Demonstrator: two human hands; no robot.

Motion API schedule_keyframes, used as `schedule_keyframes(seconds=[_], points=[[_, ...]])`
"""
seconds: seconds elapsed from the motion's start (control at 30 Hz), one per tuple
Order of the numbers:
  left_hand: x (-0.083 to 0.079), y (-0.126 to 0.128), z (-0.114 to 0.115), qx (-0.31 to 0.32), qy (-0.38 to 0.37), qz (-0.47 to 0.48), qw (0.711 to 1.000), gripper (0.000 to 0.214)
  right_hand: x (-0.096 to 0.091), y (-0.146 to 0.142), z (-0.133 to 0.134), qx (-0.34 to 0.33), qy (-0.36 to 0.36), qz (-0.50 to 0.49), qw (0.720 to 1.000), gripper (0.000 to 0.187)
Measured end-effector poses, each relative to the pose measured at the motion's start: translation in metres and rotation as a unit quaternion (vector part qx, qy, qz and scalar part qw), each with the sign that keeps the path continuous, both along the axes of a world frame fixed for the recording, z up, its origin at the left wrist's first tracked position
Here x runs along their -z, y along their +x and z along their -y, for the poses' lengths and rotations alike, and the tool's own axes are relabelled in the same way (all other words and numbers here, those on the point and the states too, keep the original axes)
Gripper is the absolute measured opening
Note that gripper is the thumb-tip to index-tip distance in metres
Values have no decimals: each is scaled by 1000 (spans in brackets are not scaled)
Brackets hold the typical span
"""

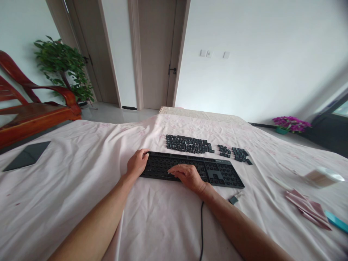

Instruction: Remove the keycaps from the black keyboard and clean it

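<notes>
A black keyboard (217,174) with its keycaps taken off lies on a pale pink cloth (81,181) over the table. My left hand (137,162) curls round the keyboard's left end, fingers closed on its edge. My right hand (187,175) lies palm down on the keyboard's middle, fingers stretched to the left; whether it holds anything is hidden. Several loose black keycaps (189,143) lie in rows just behind the keyboard, with a smaller group of keycaps (235,153) to their right. The keyboard's cable (202,228) runs toward me between my arms.
A dark flat pad (28,155) lies at the far left. A small dark tool (233,199) sits right of my right wrist. At the right are a white round container (323,177), folded pink cloths (307,208) and a teal object (337,221). A wooden chair (32,108) stands beyond.
</notes>
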State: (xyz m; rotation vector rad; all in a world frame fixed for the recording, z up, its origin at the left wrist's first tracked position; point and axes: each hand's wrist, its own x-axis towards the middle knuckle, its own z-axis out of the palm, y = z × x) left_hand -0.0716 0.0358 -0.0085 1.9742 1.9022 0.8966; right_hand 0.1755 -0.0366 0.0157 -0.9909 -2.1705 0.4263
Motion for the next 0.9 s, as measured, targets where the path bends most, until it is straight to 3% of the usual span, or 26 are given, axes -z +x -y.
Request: schedule_keyframes(seconds=[0.3,0.9], points=[[0,0,0,0,3,-2,1000,28,-5,-2,3,-14,12,25,1000,21],[1,0,0,-2,3,-1,1000,28,-3,0,-1,52,33,45,997,21]])
